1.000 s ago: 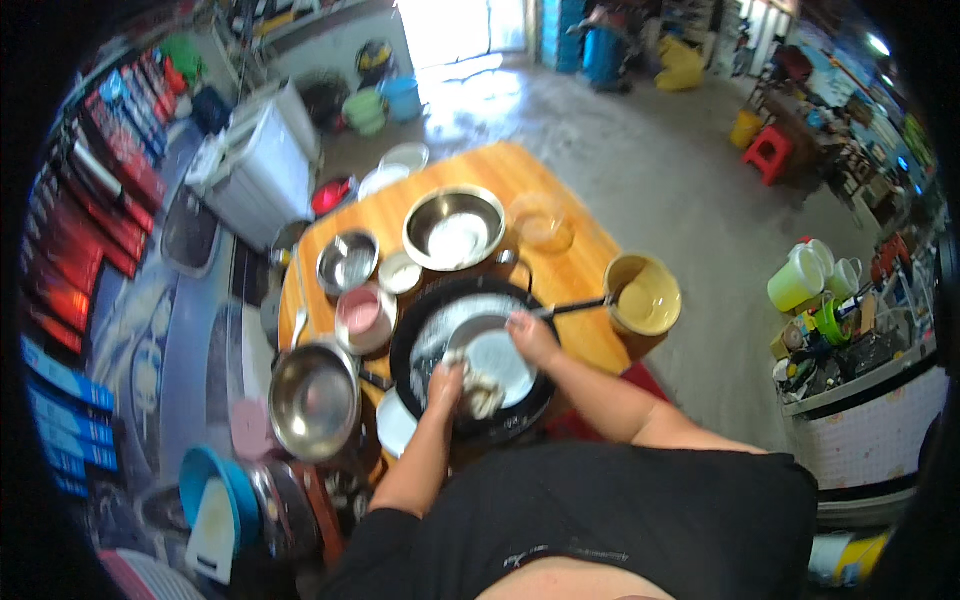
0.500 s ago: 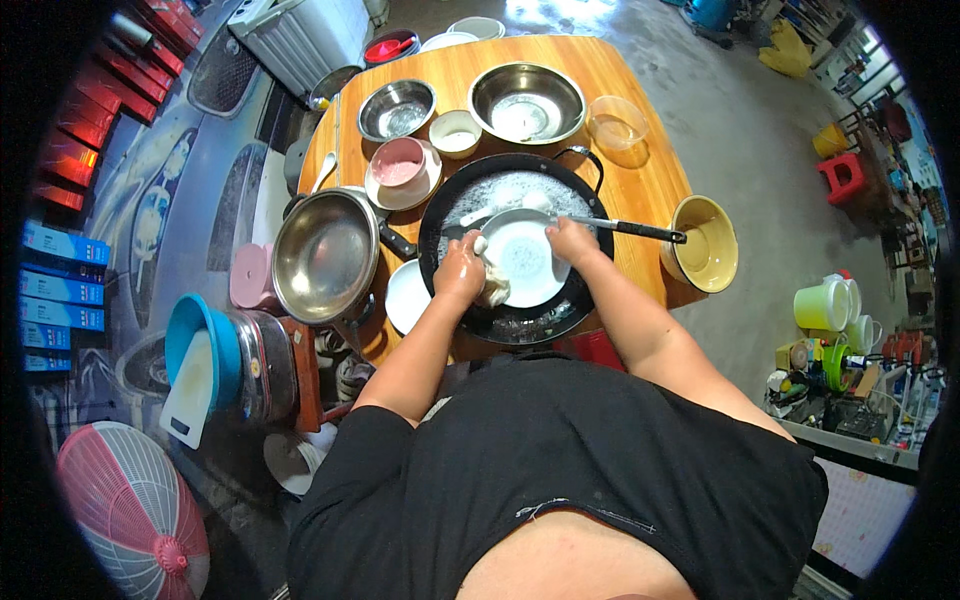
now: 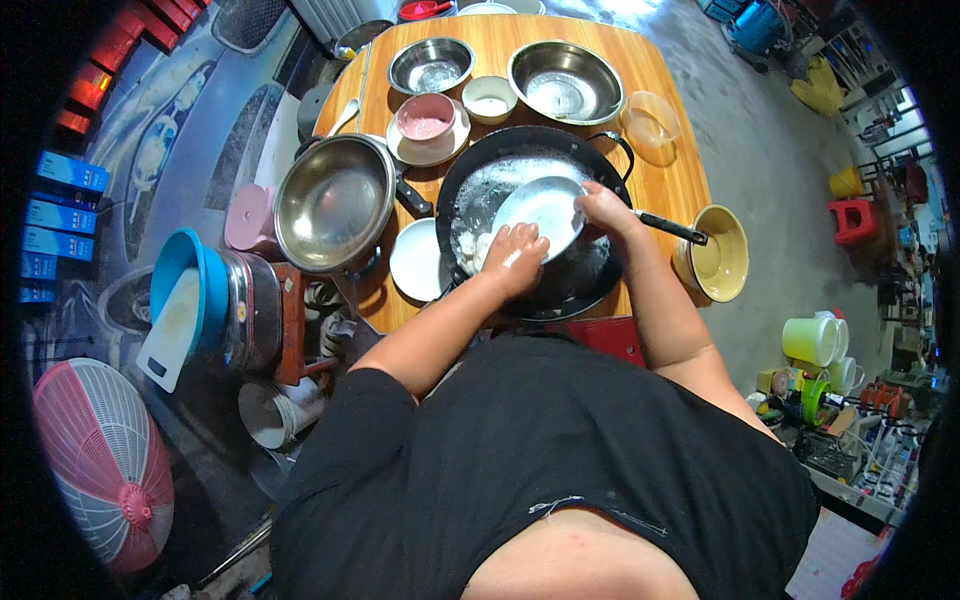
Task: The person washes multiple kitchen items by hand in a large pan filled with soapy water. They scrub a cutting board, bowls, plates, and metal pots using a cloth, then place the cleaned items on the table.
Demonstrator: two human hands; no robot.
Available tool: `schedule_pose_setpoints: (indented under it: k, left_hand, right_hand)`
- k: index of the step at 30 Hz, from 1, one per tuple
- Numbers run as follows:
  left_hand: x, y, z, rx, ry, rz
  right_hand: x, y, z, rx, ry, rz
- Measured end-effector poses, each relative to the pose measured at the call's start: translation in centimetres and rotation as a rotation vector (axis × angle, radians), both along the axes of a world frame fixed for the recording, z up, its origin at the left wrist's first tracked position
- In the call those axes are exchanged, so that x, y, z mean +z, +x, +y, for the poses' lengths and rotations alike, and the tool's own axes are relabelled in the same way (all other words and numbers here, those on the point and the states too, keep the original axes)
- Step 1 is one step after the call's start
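I can't see the lower part of the white plate [image 3: 540, 208] from here: the left hand [image 3: 515, 260] covers its near edge. That hand lies with fingers together against the plate; whether it also grips the pale crumpled lump [image 3: 474, 248] at its left, I can't tell. The right hand [image 3: 608, 212] is closed on the plate's right rim, its fingertips partly out of sight. So the plate sits tilted between the two hands, above the suds in the black wok [image 3: 462, 172]. A black handle [image 3: 672, 228] juts out past the right wrist toward the yellow bowl [image 3: 725, 255], its other end hidden.
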State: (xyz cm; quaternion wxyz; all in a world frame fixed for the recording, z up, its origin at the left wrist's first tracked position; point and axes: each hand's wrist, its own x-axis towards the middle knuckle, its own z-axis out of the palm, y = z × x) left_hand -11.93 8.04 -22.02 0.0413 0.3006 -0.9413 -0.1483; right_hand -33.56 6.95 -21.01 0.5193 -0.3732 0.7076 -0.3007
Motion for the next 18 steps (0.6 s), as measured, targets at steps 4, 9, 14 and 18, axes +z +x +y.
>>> schedule_pose_setpoints:
  k: [4,9,14,18]
  left_hand:
    - [0.9,-0.8,-0.8,0.081,0.202,0.207]
    - [2.8,1.1,-2.6,0.432,1.11,0.808]
    - [4.6,4.4,-4.1,0.581,1.12,0.979]
    - [5.6,5.6,-4.1,0.605,1.075,0.979]
  right_hand:
    - [4.2,0.3,0.4,-0.011,-0.104,-0.128]
    - [3.4,0.5,1.4,-0.231,-0.199,-0.227]
    - [-1.9,6.5,4.7,0.489,-0.225,0.568]
    - [-3.5,12.7,4.9,0.799,-0.285,0.778]
